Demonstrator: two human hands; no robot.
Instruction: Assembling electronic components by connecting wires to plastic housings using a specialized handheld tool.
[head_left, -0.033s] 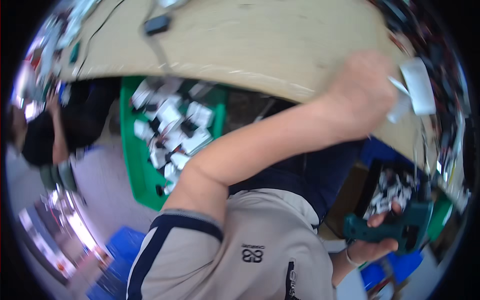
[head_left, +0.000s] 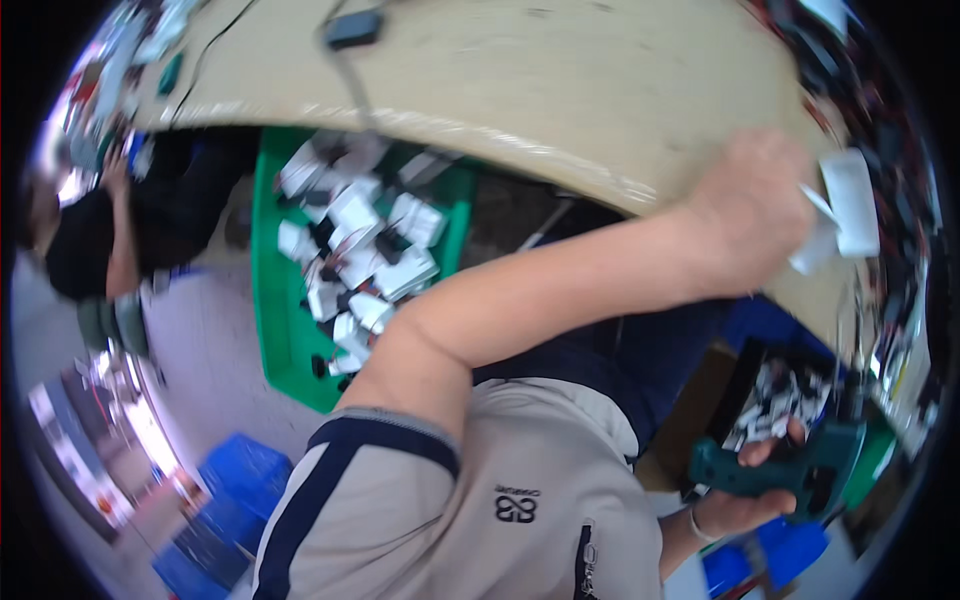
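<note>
My left arm reaches across to the right, and my left hand (head_left: 755, 210) is over the table's right edge, smeared by motion with its fingers hidden. A white flat piece (head_left: 816, 247) shows just beyond the fingers; whether they grip it is unclear. Beside it lies a larger white plate-like piece (head_left: 850, 204). Lower right, my right hand (head_left: 745, 508) is closed round a dark green tool (head_left: 750, 470) with a handle-like bar and a boxy body, its exact kind unclear. The thumb and fingertips show against it.
Below the tan table (head_left: 520, 80) stands a green bin (head_left: 272, 320) with several white boxy parts. A dark box (head_left: 715, 415) of small white pieces is near my right hand. A dark block (head_left: 354, 29) lies on the table. Blue packages (head_left: 240, 470) and another person (head_left: 120, 230) are at left.
The whole view has shifted slightly, so the table, bin and left hand appear a little displaced. Both hands keep about the same pose, and the green tool stays in my right hand.
</note>
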